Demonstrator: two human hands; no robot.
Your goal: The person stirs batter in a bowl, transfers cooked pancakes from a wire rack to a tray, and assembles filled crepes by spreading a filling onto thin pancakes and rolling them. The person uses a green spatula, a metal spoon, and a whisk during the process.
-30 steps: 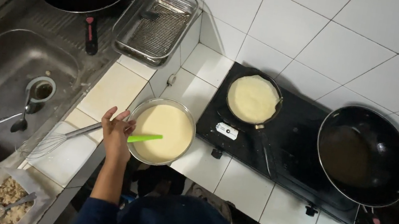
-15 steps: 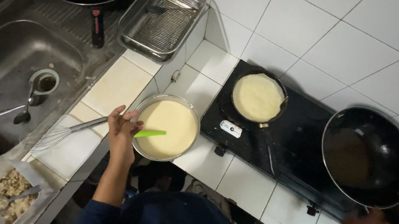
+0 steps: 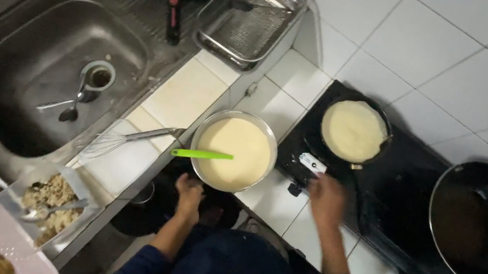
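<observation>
The left hand (image 3: 190, 193) hovers just below the near rim of the batter bowl (image 3: 233, 152); its fingers are loosely curled, gripping nothing. A green ladle handle (image 3: 201, 154) lies across that rim, just beyond the fingertips. The right hand (image 3: 326, 200) is blurred at the stove's front edge, near the control knob (image 3: 295, 188); whether its fingers are apart or closed cannot be determined. Beyond those fingers sits the small frying pan (image 3: 355, 132) holding a pale crepe (image 3: 353, 130) that covers its base. To handle the pan well, grip its handle firmly and keep the pan level. Further right sits a dark wok (image 3: 485, 227); left of the bowl lies a wire whisk (image 3: 118, 141).
</observation>
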